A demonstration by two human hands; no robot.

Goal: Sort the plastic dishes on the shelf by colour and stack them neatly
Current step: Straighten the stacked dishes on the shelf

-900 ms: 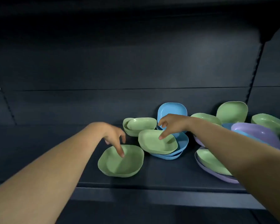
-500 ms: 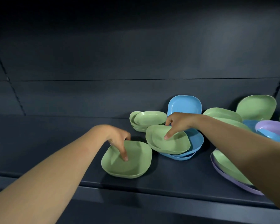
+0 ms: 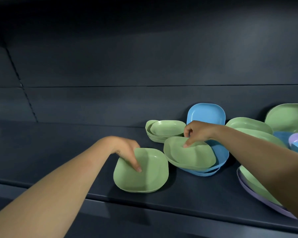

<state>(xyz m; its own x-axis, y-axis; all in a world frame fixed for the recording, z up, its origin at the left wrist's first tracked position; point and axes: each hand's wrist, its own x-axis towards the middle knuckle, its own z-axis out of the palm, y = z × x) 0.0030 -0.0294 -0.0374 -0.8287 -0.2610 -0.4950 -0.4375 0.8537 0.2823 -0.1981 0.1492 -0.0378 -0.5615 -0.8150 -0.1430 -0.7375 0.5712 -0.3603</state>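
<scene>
a square green plastic dish (image 3: 144,176) is pinched by the left hand (image 3: 127,150); another green plastic dish (image 3: 194,157) is clasped at its rim by the right hand (image 3: 196,133).

We find no legible text, label, brand, number or sign on any surface in view, whether beside, beneath or beyond either hand.

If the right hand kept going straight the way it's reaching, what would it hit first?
Probably the small stack of green dishes at the back, just past the green dish that the right hand is pinching; depth is unclear from one view.
</scene>
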